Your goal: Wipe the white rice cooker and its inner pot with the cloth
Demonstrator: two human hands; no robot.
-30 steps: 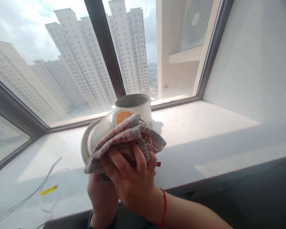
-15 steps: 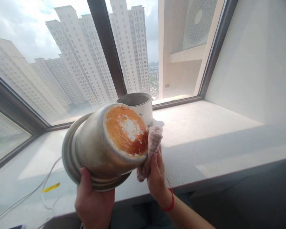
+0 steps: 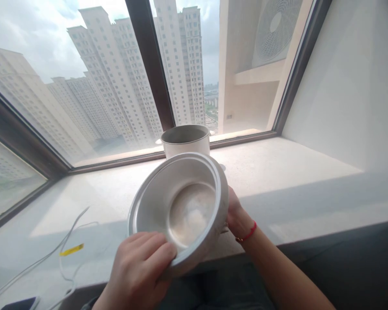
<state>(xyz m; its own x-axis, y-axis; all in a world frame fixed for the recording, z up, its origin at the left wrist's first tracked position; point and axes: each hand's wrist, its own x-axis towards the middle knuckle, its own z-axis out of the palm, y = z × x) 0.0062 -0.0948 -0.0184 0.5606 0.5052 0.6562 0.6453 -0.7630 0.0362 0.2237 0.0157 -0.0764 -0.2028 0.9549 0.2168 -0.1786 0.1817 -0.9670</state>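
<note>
I remotely hold the round silver-grey metal bowl (image 3: pixel 155 198) tilted, in front of the white cylindrical pot (image 3: pixel 181 148). My left hand (image 3: pixel 139 265) has its fingers clamped on the bowl's rim. My right hand (image 3: pixel 237 213) is at its outer wall, fingers hidden; I cannot tell their state.

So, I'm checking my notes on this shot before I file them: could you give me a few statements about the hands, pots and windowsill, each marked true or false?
1. The left hand holds the metal pot at its rim. True.
2. The metal pot's opening faces away from the camera. False: its inside faces the camera.
3. The right hand is partly hidden behind the metal pot. True.
4. The pale pot on the windowsill lies on its side. False: it stands upright.
5. In the picture, the yellow tag is left of both pots. True.
</note>
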